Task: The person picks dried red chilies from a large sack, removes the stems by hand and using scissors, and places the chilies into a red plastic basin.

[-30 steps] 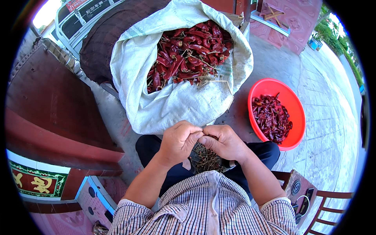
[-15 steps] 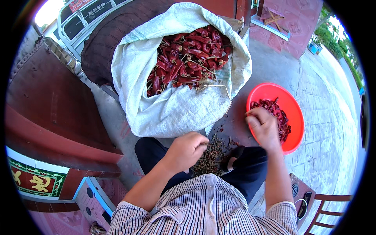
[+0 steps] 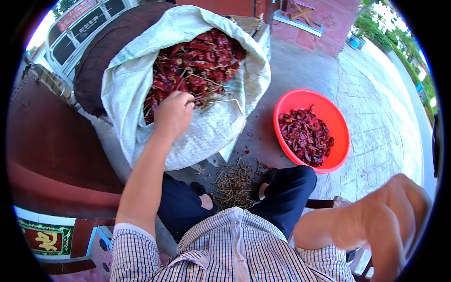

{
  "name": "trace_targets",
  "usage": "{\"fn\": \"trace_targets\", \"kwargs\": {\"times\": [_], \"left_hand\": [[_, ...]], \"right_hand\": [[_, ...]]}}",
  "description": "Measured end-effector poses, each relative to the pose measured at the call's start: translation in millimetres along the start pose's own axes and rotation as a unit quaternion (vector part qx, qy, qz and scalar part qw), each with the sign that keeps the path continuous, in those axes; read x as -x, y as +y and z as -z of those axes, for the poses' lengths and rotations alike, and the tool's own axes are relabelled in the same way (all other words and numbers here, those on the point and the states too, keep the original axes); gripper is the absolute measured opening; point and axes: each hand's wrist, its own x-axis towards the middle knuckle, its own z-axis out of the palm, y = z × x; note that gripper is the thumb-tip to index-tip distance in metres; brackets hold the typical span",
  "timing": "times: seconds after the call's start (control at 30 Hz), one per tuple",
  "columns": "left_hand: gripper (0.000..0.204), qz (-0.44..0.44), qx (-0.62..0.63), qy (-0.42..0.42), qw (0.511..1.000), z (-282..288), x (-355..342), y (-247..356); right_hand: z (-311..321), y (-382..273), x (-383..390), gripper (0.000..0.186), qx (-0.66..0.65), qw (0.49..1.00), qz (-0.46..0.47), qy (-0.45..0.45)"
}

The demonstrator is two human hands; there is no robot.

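A large white woven sack [image 3: 206, 136] gapes with its rim rolled back, full of dried red chili peppers [image 3: 202, 56]. My left hand [image 3: 174, 113] reaches over its near side to the edge of the peppers. Its fingers are curled closed, and whatever they hold is hidden. Raised close to the camera at the lower right, my right hand [image 3: 392, 218] has its fingers apart and hanging down, with nothing visible in them. A red plastic basin [image 3: 339, 122] stands on the floor right of the sack, holding a heap of dark red chili pieces [image 3: 305, 136].
Between my feet lies a pile of plucked stems [image 3: 237, 185]. A dark brown covered bundle [image 3: 101, 56] sits behind the sack, beside a white vehicle [image 3: 84, 28]. Brown panels [image 3: 56, 141] stand at the left. At the lower right is part of a wooden chair.
My left hand has gone from above my lap up to the peppers in the sack. My right hand has left the basin and risen toward the lower right. The view has shifted rightward.
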Motion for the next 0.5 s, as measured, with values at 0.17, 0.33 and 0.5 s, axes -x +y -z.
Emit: {"fn": "trace_targets", "kwargs": {"times": [0.17, 0.33, 0.5], "left_hand": [[0.018, 0.019, -0.131, -0.036, 0.990, -28, -28, -5], [0.019, 0.039, -0.126, -0.071, 0.989, -37, -36, -18], [0.019, 0.026, -0.096, -0.033, 0.994, -39, -33, -18]], "right_hand": [[-25, 2, 4, 0.028, 0.025, 1.000, 0.006, 0.007], [-36, 3, 4, 0.025, 0.044, 0.999, 0.010, 0.020], [-40, 8, 0, 0.023, 0.049, 0.999, 0.007, 0.024]]}}
